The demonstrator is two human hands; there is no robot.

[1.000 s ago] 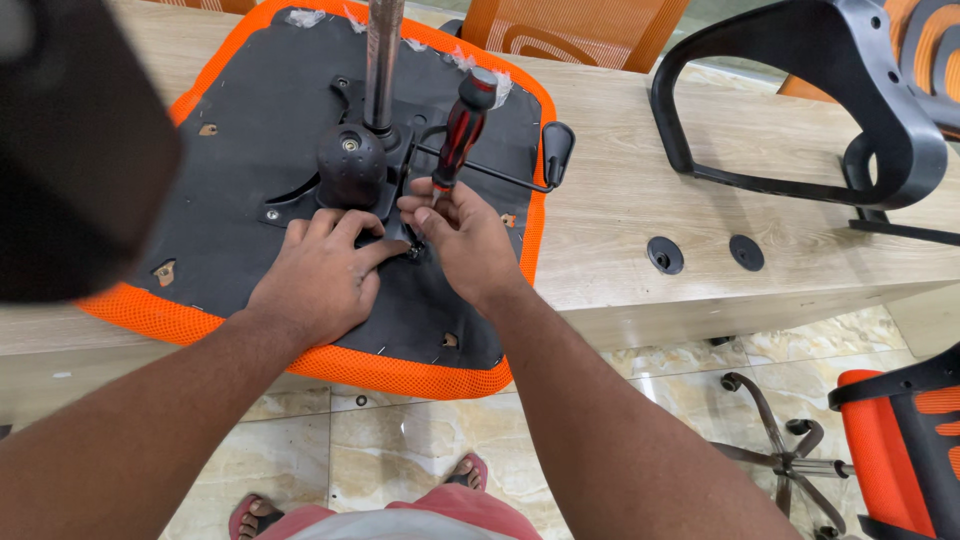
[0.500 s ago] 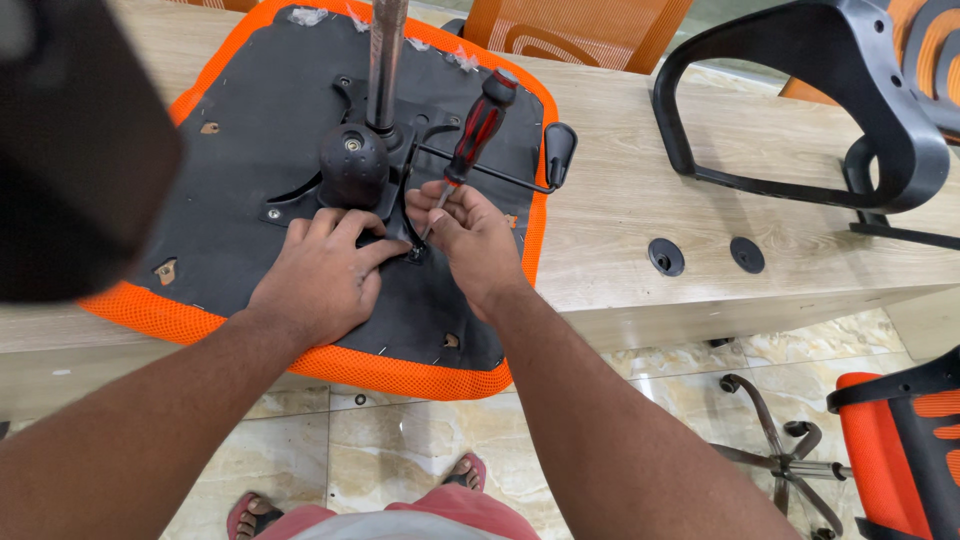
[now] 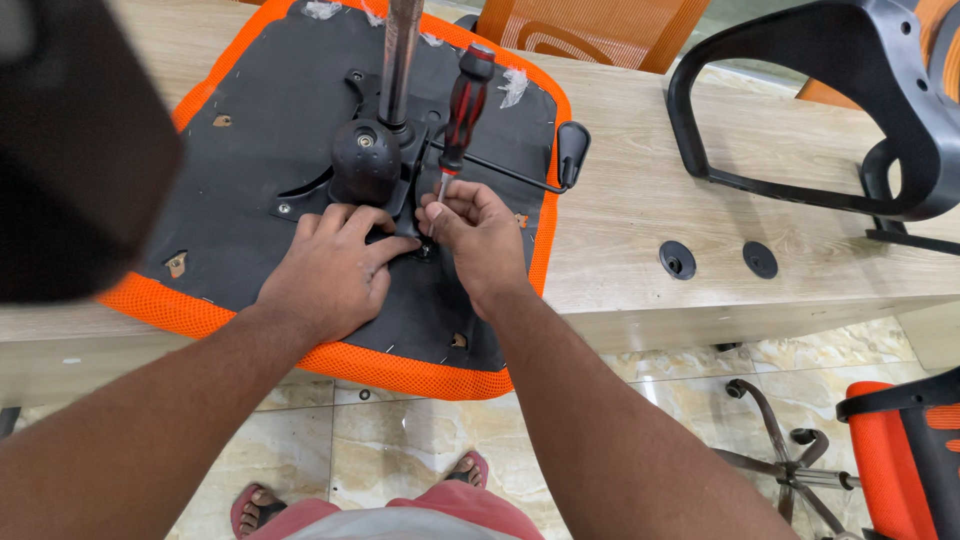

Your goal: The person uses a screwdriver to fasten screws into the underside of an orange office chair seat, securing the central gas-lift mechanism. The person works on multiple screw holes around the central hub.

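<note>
An upturned orange mesh chair seat [image 3: 250,215] lies on the wooden table [image 3: 640,230], its black underside up. A black tilt mechanism [image 3: 365,160] with a metal gas column [image 3: 400,55] stands at its middle. My left hand [image 3: 335,270] lies flat on the mechanism's front plate, fingers pointing at a screw spot. My right hand [image 3: 480,235] pinches the shaft of a red and black screwdriver [image 3: 462,105] near its tip, and the handle leans up and away. The tip sits at the plate between my two hands.
A black lever [image 3: 545,170] juts right from the mechanism. A black chair back frame [image 3: 860,110] rests on the table at right, near two round cable holes [image 3: 680,260]. An orange chair back stands behind. A star base [image 3: 790,450] and an orange seat lie on the tiled floor.
The screwdriver has swung more upright and my right hand has shifted slightly right along with it. My left hand has stayed on the plate.
</note>
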